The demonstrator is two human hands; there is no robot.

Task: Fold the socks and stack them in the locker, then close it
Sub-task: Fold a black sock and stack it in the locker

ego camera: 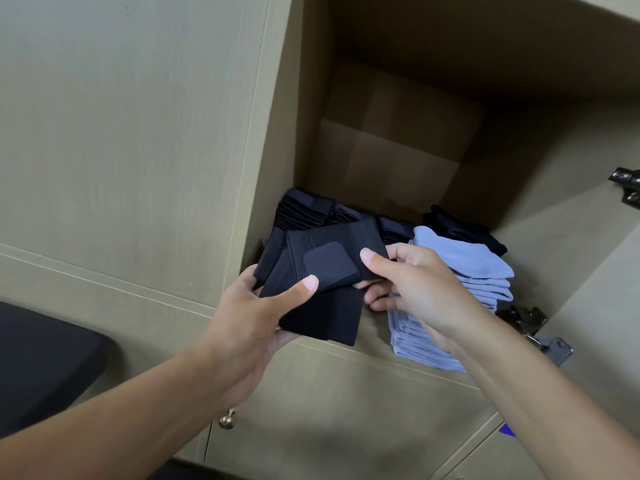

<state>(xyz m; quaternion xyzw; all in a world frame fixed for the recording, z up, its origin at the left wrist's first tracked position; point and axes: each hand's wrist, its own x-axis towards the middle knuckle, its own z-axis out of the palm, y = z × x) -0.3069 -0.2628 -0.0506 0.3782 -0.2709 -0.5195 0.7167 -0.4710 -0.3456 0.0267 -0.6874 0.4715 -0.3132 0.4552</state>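
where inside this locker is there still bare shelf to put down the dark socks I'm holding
Bare shelf shows at the front edge, between the dark folded socks held by your left hand and right hand and the light blue stack. The space above the piles, before the cardboard, is open. The floor behind is crowded with dark sock piles.

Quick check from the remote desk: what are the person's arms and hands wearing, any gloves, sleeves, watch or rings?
Nothing visible. The left hand and right hand are bare, without gloves or rings showing. Both forearms are uncovered to the frame edge, with no sleeves, watch or bands.
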